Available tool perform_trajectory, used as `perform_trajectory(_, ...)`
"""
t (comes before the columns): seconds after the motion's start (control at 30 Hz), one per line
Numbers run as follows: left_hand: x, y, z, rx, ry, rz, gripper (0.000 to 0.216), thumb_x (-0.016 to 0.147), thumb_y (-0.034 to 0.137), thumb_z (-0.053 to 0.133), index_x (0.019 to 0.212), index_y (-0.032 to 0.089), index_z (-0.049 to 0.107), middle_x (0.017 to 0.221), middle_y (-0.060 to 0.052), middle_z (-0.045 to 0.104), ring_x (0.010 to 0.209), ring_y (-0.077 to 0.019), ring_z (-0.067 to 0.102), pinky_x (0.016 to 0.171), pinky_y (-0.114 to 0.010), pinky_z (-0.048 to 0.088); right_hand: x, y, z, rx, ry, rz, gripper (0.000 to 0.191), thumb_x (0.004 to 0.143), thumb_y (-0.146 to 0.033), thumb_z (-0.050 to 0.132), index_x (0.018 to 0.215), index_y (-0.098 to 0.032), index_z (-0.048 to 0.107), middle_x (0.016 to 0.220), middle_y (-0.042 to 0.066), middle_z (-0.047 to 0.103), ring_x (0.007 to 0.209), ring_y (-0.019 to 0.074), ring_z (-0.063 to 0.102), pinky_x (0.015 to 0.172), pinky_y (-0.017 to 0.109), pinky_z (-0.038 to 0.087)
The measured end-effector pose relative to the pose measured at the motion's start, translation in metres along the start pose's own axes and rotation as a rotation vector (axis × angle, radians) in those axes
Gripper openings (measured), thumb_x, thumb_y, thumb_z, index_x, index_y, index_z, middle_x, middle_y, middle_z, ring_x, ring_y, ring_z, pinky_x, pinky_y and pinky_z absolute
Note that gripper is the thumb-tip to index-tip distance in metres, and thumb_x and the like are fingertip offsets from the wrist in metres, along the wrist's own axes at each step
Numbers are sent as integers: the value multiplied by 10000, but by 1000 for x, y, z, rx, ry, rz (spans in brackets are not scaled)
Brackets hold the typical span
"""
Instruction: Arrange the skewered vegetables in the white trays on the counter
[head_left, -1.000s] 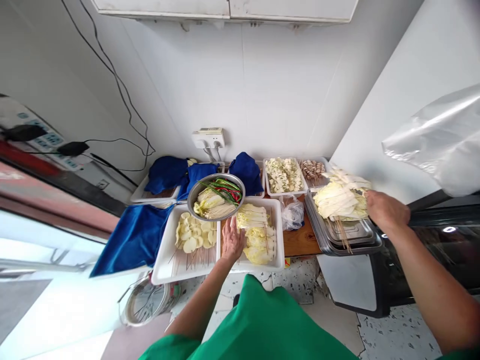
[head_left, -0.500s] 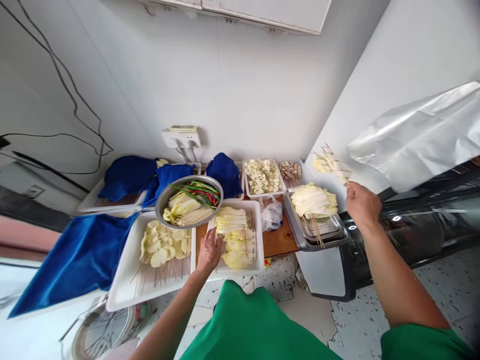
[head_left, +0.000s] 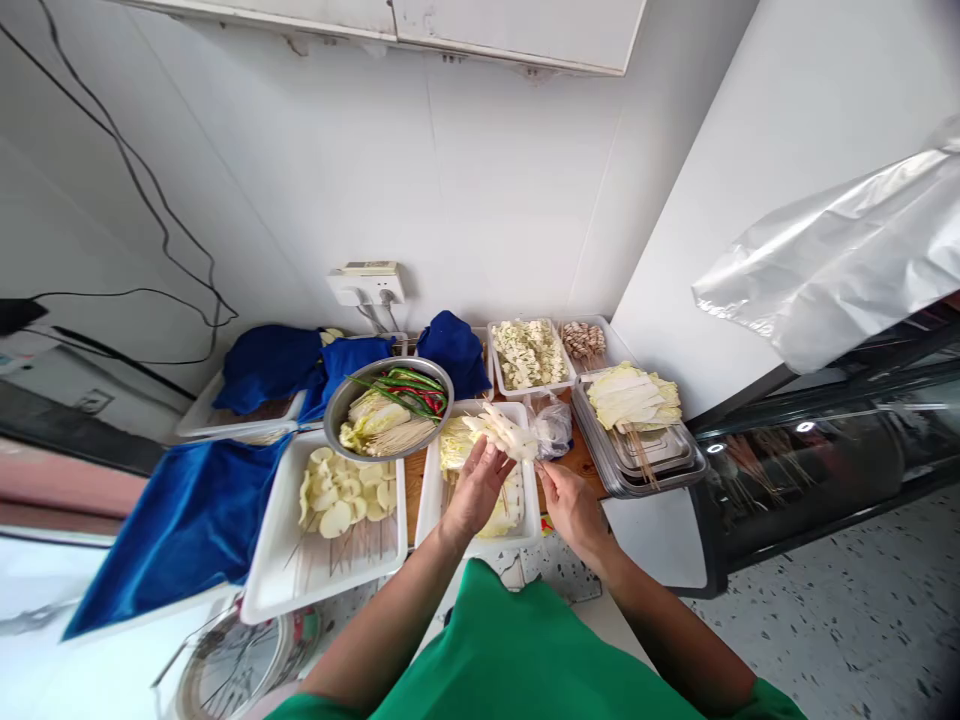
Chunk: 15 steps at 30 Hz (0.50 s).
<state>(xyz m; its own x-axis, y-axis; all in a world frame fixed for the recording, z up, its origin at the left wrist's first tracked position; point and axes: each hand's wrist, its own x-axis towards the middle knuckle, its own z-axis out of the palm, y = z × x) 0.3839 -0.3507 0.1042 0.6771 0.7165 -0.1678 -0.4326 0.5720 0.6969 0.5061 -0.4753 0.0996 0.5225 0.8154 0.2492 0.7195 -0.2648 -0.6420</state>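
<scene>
Over the middle white tray (head_left: 429,505), my right hand (head_left: 574,508) is closed on the stick ends of some napa cabbage skewers (head_left: 504,430). The pale leaves point up and left from it. My left hand (head_left: 478,487) has its thumb and fingers pinched at the near edge of those leaves. Beneath both hands, more cabbage skewers (head_left: 501,520) lie in the tray, partly hidden by my hands. On the right, a stack of metal trays (head_left: 652,482) carries another pile of cabbage skewers (head_left: 634,398).
To the left are a white tray of potato-slice skewers (head_left: 337,500) and a metal bowl (head_left: 335,420) with peppers and cabbage. Cauliflower (head_left: 529,352) and brown sliced skewers (head_left: 583,342) stand behind. Blue cloths (head_left: 187,520) cover trays. A plastic bag (head_left: 550,425) lies beside the middle tray.
My right hand has brought the cabbage skewers from the far right, by the wall, to above the middle tray. My left hand has moved right and up to meet them.
</scene>
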Motion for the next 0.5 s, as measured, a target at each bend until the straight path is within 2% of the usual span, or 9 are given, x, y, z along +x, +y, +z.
perform_trajectory(0.1, 6, 6, 0, 13, 109, -10, 425, 827, 425, 769, 1156, 195, 633, 1221, -93, 726, 1205, -259, 663, 1073, -418, 523, -16, -13, 34, -32, -136, 13, 440, 1012, -339, 333, 1165, -182, 714, 1114, 159, 739, 1009, 323, 698, 887, 450, 550)
perform_trajectory(0.17, 12, 11, -7, 40, 226, -36, 385, 820, 332, 779, 1138, 183, 622, 1176, -96, 743, 1159, -262, 689, 1027, -417, 561, -27, -21, 52, -34, -229, -2, 462, 994, -298, 312, 1279, -188, 660, 1150, 157, 723, 1049, 328, 685, 907, 467, 551)
perform_trajectory(0.23, 17, 16, -19, 77, 272, -101, 400, 774, 256, 816, 1113, 168, 625, 1125, -103, 761, 1107, -268, 712, 992, -424, 586, -38, -27, 68, -8, -294, -35, 497, 969, -297, 338, 1402, -219, 568, 1215, 134, 701, 1121, 331, 657, 953, 479, 542)
perform_trajectory(0.3, 21, 23, -35, 122, 223, -208, 415, 728, 214, 849, 1082, 147, 643, 1080, -121, 772, 1075, -280, 726, 970, -431, 601, -47, -30, 77, 32, -359, -64, 518, 965, -364, 377, 1453, -250, 512, 1217, 115, 695, 1126, 327, 649, 969, 471, 539)
perform_trajectory(0.4, 26, 30, -64, 170, 141, -352, 440, 697, 193, 869, 1081, 131, 663, 1052, -138, 778, 1053, -295, 736, 949, -441, 611, -52, -30, 77, 84, -439, -101, 454, 982, -450, 407, 1338, -255, 609, 1054, 107, 714, 978, 307, 676, 886, 425, 562)
perform_trajectory(0.5, 34, 31, -92, 207, 126, -426, 478, 688, 184, 875, 1112, 132, 661, 1054, -141, 779, 1039, -300, 743, 933, -452, 615, -49, -23, 69, 10, -344, -170, 377, 1008, -361, 373, 1173, -234, 686, 993, 110, 692, 935, 283, 661, 843, 408, 556)
